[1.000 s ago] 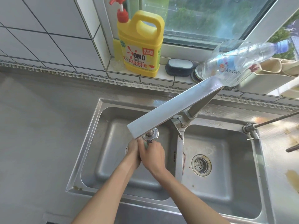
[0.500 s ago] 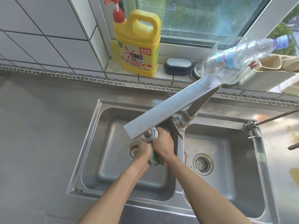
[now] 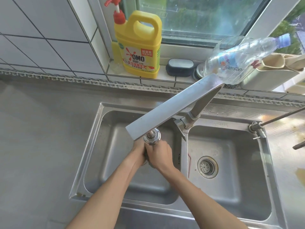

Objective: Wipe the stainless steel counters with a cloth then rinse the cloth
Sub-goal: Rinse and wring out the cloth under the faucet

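Note:
Both hands are pressed together over the left basin of the steel double sink, right under the faucet's round head. My left hand and my right hand close around the cloth, of which only a dark sliver shows between the palms. The long flat faucet spout reaches over from the divider. The stainless steel counter spreads to the left of the sink.
A yellow detergent jug with a red pump, a dark sponge holder and a clear plastic bottle stand on the window ledge. The right basin has a drain strainer. A thin rod crosses the stained right counter.
The hands have rubbed the cloth under the faucet head. The green cloth, visible half a second ago, is now almost fully covered by my hands, and the left basin's drain is hidden.

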`<action>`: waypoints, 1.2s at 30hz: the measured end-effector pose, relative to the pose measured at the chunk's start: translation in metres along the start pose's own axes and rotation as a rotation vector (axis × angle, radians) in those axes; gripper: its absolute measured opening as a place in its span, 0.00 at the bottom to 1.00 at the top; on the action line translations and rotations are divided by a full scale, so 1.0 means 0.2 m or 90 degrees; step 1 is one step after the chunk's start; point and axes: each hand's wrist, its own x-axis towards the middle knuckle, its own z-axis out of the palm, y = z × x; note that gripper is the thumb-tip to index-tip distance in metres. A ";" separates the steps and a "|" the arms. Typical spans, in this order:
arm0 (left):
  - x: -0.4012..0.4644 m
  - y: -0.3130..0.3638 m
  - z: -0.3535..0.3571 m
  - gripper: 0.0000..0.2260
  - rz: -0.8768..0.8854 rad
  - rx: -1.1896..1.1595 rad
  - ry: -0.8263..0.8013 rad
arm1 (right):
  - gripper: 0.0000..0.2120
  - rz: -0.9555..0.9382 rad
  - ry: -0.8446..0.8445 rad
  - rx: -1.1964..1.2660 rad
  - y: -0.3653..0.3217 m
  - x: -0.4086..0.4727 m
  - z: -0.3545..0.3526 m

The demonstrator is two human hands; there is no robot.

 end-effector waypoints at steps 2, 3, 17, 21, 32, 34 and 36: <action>0.01 -0.02 0.00 0.24 0.010 0.021 0.005 | 0.14 -0.013 -0.013 -0.013 -0.01 0.00 -0.01; 0.00 -0.04 0.02 0.26 0.005 0.035 -0.011 | 0.12 -0.002 -0.004 -0.010 0.00 0.05 -0.04; -0.07 -0.07 0.02 0.19 -0.024 0.084 -0.045 | 0.14 0.064 0.012 0.013 0.04 0.07 -0.08; -0.04 -0.02 -0.02 0.19 -0.017 0.046 0.011 | 0.17 -0.007 -0.036 -0.039 0.02 -0.01 -0.01; -0.04 -0.09 -0.03 0.19 -0.027 0.088 -0.035 | 0.14 -0.026 -0.005 -0.078 0.04 0.03 -0.01; -0.08 -0.12 -0.01 0.19 -0.039 0.067 -0.083 | 0.14 0.026 0.000 -0.059 0.05 0.10 -0.08; -0.07 -0.09 0.01 0.20 -0.035 0.049 -0.069 | 0.15 0.014 0.011 -0.062 0.04 0.08 -0.07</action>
